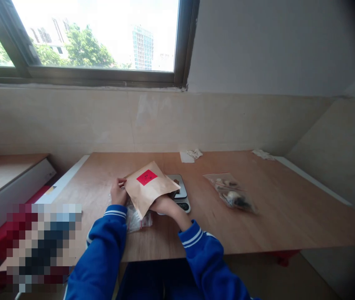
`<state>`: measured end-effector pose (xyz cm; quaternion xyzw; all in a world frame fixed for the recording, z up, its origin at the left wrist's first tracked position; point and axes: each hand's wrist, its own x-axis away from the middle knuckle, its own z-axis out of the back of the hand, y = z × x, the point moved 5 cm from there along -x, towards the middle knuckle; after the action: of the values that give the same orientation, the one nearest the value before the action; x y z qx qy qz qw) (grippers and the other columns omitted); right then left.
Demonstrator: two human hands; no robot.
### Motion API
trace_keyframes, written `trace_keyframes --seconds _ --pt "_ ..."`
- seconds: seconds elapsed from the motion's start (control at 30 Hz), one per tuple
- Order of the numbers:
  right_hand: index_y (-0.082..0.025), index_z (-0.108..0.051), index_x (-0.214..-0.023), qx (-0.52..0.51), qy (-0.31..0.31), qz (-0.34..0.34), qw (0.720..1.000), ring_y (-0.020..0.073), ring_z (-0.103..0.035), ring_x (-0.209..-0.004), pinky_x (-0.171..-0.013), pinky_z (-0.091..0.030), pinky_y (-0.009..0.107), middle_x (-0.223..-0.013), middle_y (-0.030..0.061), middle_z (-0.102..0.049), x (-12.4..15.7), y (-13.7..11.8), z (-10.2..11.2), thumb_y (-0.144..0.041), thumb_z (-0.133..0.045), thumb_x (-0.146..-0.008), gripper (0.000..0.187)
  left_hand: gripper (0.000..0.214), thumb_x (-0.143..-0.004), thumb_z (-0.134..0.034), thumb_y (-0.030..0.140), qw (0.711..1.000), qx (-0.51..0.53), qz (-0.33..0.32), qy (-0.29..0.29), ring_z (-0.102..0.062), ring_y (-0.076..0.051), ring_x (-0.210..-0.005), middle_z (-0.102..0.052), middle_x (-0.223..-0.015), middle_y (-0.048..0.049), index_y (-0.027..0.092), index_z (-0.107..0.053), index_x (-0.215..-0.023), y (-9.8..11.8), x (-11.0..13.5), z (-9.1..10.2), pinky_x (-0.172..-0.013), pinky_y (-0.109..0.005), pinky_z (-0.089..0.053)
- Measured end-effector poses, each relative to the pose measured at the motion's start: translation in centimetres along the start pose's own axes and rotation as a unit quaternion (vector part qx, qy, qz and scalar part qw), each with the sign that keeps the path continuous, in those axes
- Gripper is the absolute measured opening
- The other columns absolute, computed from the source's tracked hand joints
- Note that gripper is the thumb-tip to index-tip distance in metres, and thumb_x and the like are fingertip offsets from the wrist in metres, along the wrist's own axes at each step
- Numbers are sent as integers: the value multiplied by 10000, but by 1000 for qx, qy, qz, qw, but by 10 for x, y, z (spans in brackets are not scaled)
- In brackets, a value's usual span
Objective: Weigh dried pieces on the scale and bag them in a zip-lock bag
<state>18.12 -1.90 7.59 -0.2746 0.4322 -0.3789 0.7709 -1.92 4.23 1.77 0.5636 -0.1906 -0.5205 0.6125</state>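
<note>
Left hand (118,193) pinches the kraft envelope (146,187) edge, fingers together; right hand (164,205) sits under its flap, fingers hidden, can't tell. Digital scale (181,198) just beyond envelope.

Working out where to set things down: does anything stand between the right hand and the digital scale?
Nothing visible at the scale's front end: the right hand sits just left of the digital scale, though the kraft envelope overlaps the scale's left side further back.

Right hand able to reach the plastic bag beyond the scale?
Probably yes: once off the kraft envelope, the right hand can pass in front of the scale to the plastic bag.
</note>
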Motion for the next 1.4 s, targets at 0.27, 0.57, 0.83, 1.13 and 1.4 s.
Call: trace_keyframes --seconds 0.27,0.57,0.83,1.13,1.4 --pt "-304 -631 -1155 -20 -90 -45 995 258 -477 -1255 -1069 -381 387 -1285 13 -584 16 3 -12 -178 -709 -705 474 288 -613 -661 326 1000 11 0 -3 -641 -208 -783 -639 -914 -68 200 -535 -839 -3 0 -1 -665 -302 -508" --pt "-175 -636 -1097 10 -58 -12 998 224 -577 -1103 -978 -437 359 -1106 96 -653 16 -37 21 -169 -574 -836 269 268 -646 -625 337 1000 -4 16 -5 -642 -205 -752 -662 -907 -76 197 -544 -860 -1 1 -1 -663 -318 -515" --pt "-243 -629 -1065 -18 22 76 997 178 -574 -1087 -951 -453 320 -1134 44 -618 24 -69 71 -228 -586 -849 221 255 -646 -595 308 990 -124 -52 38 -609 -264 -912 -681 -915 -84 196 -627 -873 0 0 5 -843 -412 -457" --pt "-242 -624 -1054 -77 192 46 977 209 -555 -1134 -976 -446 373 -1196 79 -604 45 -40 110 -282 -587 -855 207 189 -649 -533 236 987 -145 -26 57 -604 -286 -871 -666 -817 -98 186 -615 -812 -4 -2 7 -845 -443 -443" --pt "-223 -642 -1041 8 126 8 992 207 -583 -1085 -946 -462 369 -1158 85 -621 43 16 70 -251 -590 -840 209 141 -694 -553 314 987 -149 -14 60 -616 -288 -859 -655 -814 -91 211 -554 -790 -1 -3 7 -792 -428 -460"
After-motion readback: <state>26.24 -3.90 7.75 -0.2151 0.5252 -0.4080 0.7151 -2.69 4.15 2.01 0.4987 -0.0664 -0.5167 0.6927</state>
